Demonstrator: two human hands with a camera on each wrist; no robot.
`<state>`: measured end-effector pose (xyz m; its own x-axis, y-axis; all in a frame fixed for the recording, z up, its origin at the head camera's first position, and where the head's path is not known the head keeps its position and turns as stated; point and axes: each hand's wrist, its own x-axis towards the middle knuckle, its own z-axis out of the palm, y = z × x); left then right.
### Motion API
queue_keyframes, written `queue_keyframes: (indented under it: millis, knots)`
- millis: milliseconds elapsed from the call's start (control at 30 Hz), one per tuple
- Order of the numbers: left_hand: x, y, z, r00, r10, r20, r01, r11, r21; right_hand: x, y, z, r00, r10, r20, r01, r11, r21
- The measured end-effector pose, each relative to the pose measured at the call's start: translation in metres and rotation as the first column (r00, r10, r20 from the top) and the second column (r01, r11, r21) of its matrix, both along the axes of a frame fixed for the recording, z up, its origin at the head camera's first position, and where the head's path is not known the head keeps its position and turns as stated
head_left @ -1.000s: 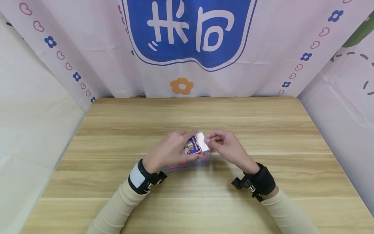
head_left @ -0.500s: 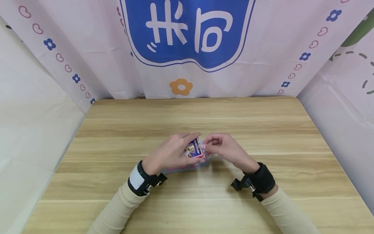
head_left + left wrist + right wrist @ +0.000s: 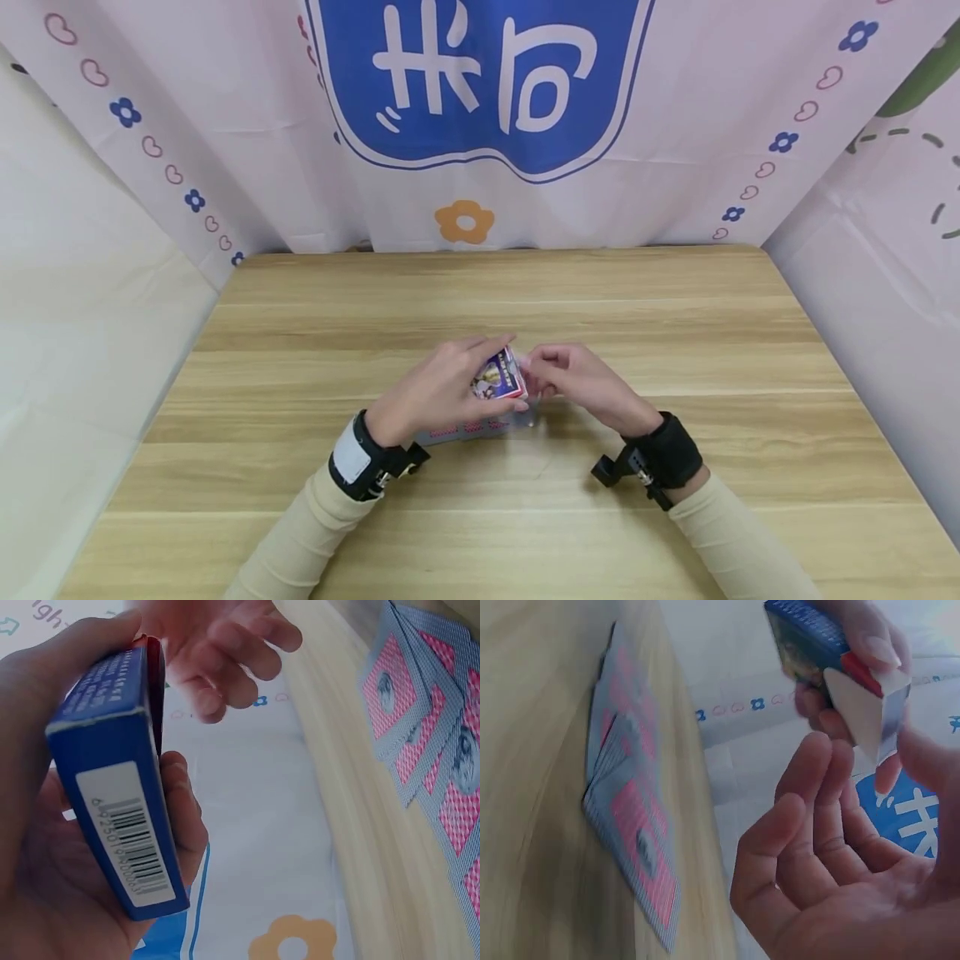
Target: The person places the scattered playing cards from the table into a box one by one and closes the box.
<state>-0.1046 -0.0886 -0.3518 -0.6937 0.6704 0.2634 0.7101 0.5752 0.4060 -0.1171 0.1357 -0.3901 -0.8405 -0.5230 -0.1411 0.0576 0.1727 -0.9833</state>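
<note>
My left hand grips a blue playing card box, held tilted above the table, its thumb along one side and fingers along the other. In the left wrist view the box's bottom end with a barcode faces the camera. A white end flap and a red edge show at the far end in the right wrist view. My right hand is at that end, its thumb right at the flap and its other fingers loosely bent. Beneath the box lie several fanned playing cards, face down with red-patterned backs.
The cards lie overlapping on the wooden table, close under both hands. A printed cloth hangs behind the table's far edge, with pale cloth at both sides.
The white flap that stuck out of the box's end a second ago no longer shows from above. My right thumb moved onto the box's end, then drew slightly back to the right.
</note>
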Motion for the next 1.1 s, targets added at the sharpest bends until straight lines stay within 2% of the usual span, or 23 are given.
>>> queue_keyframes:
  millis: [67,100,133,200,233,300,367,433,633,900,967,1100]
  knots:
    - [0.0,-0.001,-0.001,1.0,0.025,-0.009,-0.025,0.999,-0.022,-0.002,0.0,-0.006,0.991,0.007,-0.137,0.012,0.99,0.141]
    - [-0.001,-0.001,-0.001,0.999,0.033,-0.016,-0.034,0.999,-0.036,-0.003,0.0,-0.009,0.979,0.02,-0.204,0.028,0.974,0.226]
    - [-0.001,-0.002,-0.002,0.999,0.039,-0.017,-0.04,0.998,-0.051,-0.003,-0.001,-0.012,0.961,0.037,-0.273,0.052,0.949,0.31]
    - [-0.002,-0.003,-0.002,0.998,0.06,-0.021,-0.061,0.994,-0.088,-0.002,-0.002,-0.018,0.908,0.094,-0.408,0.127,0.867,0.481]
    - [-0.002,-0.004,-0.003,0.997,0.069,-0.023,-0.071,0.992,-0.103,0.0,-0.002,-0.019,0.888,0.127,-0.442,0.154,0.824,0.546]
    - [-0.003,-0.005,-0.003,0.997,0.078,-0.023,-0.08,0.988,-0.13,0.003,-0.003,-0.021,0.872,0.168,-0.46,0.194,0.745,0.639]
    - [-0.003,-0.006,-0.003,0.996,0.085,-0.022,-0.087,0.985,-0.15,0.005,-0.003,-0.023,0.861,0.19,-0.471,0.216,0.703,0.678]
    - [-0.004,-0.006,-0.003,0.996,0.081,-0.026,-0.084,0.983,-0.163,0.006,-0.003,-0.023,0.857,0.206,-0.472,0.219,0.683,0.696]
    - [-0.005,-0.006,-0.004,0.997,0.077,-0.026,-0.08,0.976,-0.204,0.007,-0.004,-0.023,0.86,0.205,-0.467,0.219,0.679,0.701]
    - [-0.004,-0.006,-0.004,0.997,0.067,-0.032,-0.072,0.977,-0.2,0.005,-0.003,-0.02,0.87,0.198,-0.451,0.21,0.68,0.703]
    - [-0.004,-0.007,-0.003,0.997,0.065,-0.03,-0.069,0.977,-0.201,0.005,-0.002,-0.018,0.881,0.194,-0.432,0.18,0.707,0.684]
    - [-0.004,-0.008,-0.003,0.998,0.064,-0.017,-0.067,0.977,-0.202,0.003,0.003,-0.014,0.912,0.181,-0.368,0.094,0.781,0.617]
